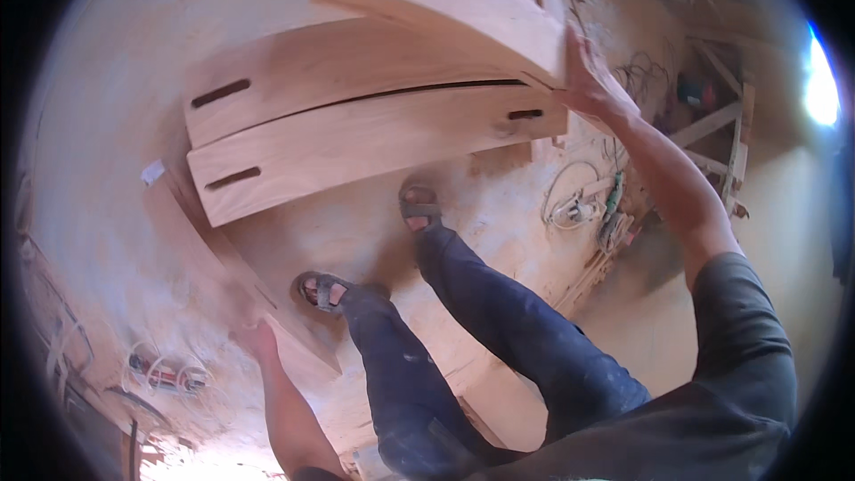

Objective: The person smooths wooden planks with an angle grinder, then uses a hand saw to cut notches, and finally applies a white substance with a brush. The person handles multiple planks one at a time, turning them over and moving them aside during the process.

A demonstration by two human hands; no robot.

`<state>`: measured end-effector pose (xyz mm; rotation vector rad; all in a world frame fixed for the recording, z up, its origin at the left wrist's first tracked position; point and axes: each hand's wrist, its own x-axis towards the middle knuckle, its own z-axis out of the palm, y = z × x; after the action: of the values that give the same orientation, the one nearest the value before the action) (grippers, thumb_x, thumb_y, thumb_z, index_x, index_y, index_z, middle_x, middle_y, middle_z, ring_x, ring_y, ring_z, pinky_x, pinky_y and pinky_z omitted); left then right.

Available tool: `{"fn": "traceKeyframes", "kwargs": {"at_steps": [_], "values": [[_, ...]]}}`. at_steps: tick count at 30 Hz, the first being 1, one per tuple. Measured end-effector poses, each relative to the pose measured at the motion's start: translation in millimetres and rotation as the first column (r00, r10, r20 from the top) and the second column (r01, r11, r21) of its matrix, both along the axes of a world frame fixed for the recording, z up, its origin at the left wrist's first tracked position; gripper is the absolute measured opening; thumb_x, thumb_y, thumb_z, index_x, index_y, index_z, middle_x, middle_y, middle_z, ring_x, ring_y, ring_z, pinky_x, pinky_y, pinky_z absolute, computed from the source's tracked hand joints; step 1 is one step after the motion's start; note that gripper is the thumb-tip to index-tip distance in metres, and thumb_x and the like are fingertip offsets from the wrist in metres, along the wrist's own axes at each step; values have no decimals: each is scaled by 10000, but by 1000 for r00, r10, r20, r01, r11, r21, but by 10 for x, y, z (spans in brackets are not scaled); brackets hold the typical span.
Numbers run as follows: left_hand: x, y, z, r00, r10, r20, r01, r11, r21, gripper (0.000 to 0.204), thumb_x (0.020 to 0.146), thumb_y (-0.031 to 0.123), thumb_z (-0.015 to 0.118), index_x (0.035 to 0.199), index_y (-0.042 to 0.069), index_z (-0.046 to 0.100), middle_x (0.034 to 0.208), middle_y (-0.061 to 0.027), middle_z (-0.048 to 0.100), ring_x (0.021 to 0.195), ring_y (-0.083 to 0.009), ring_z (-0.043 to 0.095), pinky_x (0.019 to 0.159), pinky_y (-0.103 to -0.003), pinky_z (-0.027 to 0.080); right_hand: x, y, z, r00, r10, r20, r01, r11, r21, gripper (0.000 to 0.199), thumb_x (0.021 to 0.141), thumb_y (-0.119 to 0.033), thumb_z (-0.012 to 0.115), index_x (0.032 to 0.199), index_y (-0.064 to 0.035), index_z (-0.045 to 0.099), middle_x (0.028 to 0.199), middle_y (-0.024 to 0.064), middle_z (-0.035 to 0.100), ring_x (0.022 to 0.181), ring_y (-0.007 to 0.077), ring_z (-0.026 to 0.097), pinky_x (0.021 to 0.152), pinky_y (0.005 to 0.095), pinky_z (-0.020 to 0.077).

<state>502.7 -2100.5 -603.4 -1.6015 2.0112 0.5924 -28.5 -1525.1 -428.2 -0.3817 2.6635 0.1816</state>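
Note:
My right hand (598, 85) is stretched out far to the right and grips the near end of a thick wooden board (454, 2), its fingers pressed round the end. This board slants across the right part of two long, slightly curved boards. Of these, the farther board (312, 71) and the nearer board (356, 138) lie side by side with a thin dark gap between them, and slots show near their ends. Down at the left, my left hand (256, 338) is at a narrow wooden plank (191, 236); its fingers are smeared, and their hold is unclear.
My sandalled feet (419, 205) stand on the dusty floor, just nearer than the slotted boards. Coiled cable (574, 205) lies at the right, near a wooden frame (712, 129). A corded power tool (165, 372) rests at the lower left. More wood stands at the top.

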Motion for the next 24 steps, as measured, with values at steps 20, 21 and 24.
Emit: {"fn": "traceKeyframes", "kwargs": {"at_steps": [20,21,24], "values": [[-1822,2352,3880,840,-532,-109,521,732,439,953,883,-30,687,1661,60,143,1354,-240,565,1088,-279,614,931,-390,534,4991,1254,736,181,-927,328,969,224,100,1171,628,-274,863,1574,13,236,1347,259,486,1284,413,474,1106,522,396],[-1966,2670,4021,805,-592,-48,539,694,476,945,887,-24,687,1658,54,146,1355,-238,565,1094,-282,615,935,-396,538,5203,1319,784,74,-941,329,982,126,140,1175,637,-280,862,1583,10,228,1364,257,480,1298,408,467,1107,521,397],[-1845,3018,4003,542,-834,-105,759,432,487,912,886,44,724,1631,-2,200,1347,-252,564,1177,-335,588,1025,-450,502,5665,1582,632,-129,-947,294,975,-67,210,1190,651,-292,866,1604,-3,215,1388,250,478,1322,402,460,1108,519,400]]}}
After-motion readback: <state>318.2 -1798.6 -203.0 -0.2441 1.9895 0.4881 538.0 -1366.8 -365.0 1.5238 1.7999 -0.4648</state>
